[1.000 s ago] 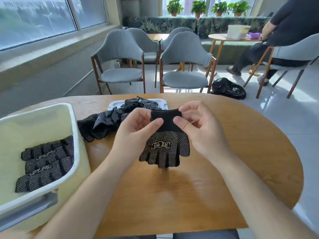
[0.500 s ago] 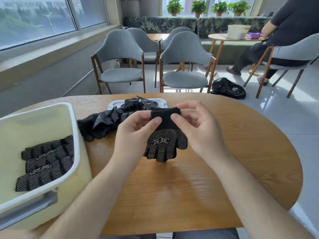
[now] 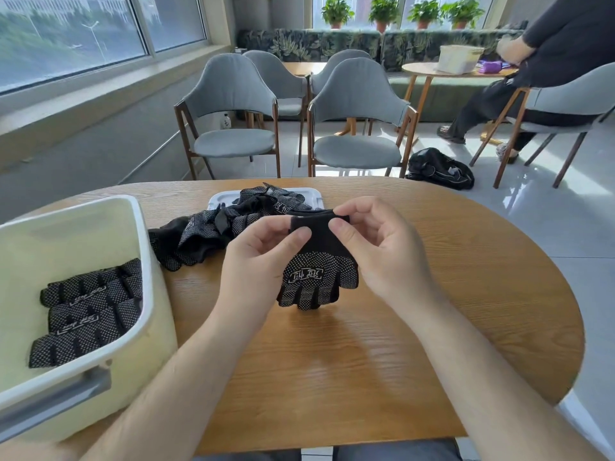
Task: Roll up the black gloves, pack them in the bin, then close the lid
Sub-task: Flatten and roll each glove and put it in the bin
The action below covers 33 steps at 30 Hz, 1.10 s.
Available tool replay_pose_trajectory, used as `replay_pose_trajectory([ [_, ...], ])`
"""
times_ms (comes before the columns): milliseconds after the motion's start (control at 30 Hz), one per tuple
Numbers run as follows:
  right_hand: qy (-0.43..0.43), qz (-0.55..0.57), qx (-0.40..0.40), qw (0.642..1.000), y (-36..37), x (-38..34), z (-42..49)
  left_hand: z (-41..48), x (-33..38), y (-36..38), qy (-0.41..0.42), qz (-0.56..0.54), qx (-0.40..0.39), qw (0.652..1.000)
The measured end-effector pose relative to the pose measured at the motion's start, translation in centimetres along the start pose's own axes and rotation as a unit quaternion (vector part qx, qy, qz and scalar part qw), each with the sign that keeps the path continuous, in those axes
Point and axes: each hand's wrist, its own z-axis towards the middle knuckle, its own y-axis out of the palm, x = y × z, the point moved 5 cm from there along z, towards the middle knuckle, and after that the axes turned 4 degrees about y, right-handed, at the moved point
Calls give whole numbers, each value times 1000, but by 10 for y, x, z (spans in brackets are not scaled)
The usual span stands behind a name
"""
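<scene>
– While we are pinching the plain knit cuff of the black glove (image 3: 319, 271) between thumb and fingertips of the left hand (image 3: 263, 257) and the right hand (image 3: 376, 254), both sets of fingers curled in narrow on that band, the dotted palm is hanging fingers-down in the middle, near us. We are not managing to tell whether it is touching the table (image 3: 432, 294).

– And this is where we are running a risk, we are judging. The knit is looking soft and stretchy, so a loose roll could be springing open as we are letting go.

– Right, and those raised white dots are looking rubbery. They could be catching on the fabric and leaving us a lopsided bundle.

– On the left we are seeing the bin (image 3: 146, 247), cream plastic, smooth-walled, with rounded corners. Three packed bundles (image 3: 90, 307) are lying side by side inside, so a fat roll could be crowding the top.

– The white lid (image 3: 312, 194), or what we are taking for it, is lying flat at the far side. The pile of loose gloves (image 3: 213, 231) is sprawling limp across it and out to the left.

– So lifting it early could be spilling that heap off the wood-grain top.
</scene>
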Motion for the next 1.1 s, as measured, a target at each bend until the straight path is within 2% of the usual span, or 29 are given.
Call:
replay_pose_trajectory([
  [467,18,-12,-11,1000,-1,-3,-4,1,6,-2,21,13,-5,1000],
  [567,13,-57,-4,998,-4,-9,-4,4,11,-7,41,125,-17,991],
  [667,11,-42,-7,999,-6,-16,-3,10,20,-5,61,217,-46,973],
  [767,14,-9,-11,1000,-11,-20,-3,13,28,-3,73,215,-64,972],
  [933,23,36,-56,997,-21,-35,-1,10,35,-6,53,147,-71,985],
  [1100,76,-24,-44,996,-19,-22,15,16,30,-4,30,234,-50,971],
])
